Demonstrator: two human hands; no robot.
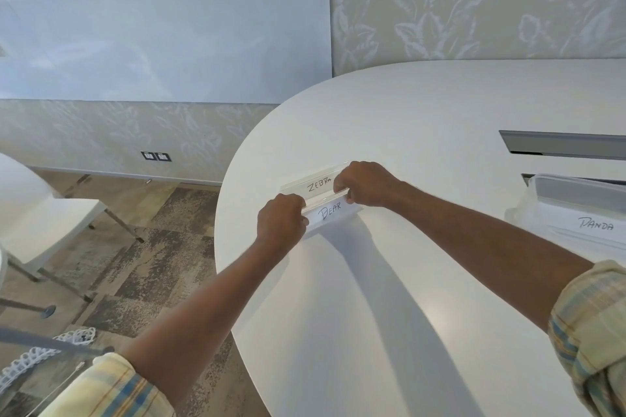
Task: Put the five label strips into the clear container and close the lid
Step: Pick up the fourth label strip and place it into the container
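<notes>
Fingers (304, 221) of the left hand (280, 219) curl closed around the left ends of two label strips lying side by side on the white table (423, 118); how many strips the pinch takes in cannot be told. The far strip reads ZEBRA (313, 183) and sits in a clear sleeve; touching its near edge is the BEAR strip (333, 211), which serves here as the landmark. Just right of BEAR, the right hand (364, 183) is likewise folded shut, its fingers (342, 187) pressing over the right end of ZEBRA and meeting the top edge of BEAR. Well to the right of BEAR, at the frame edge, stands the clear container (576, 193), with a strip marked PANDA (596, 224) at its front; whether PANDA lies inside or against the wall cannot be told, and the lid's position is unclear. Judged progress: early to middle. Two strips remain outside the container, two more are out of view, and closing the lid is not yet done.
</notes>
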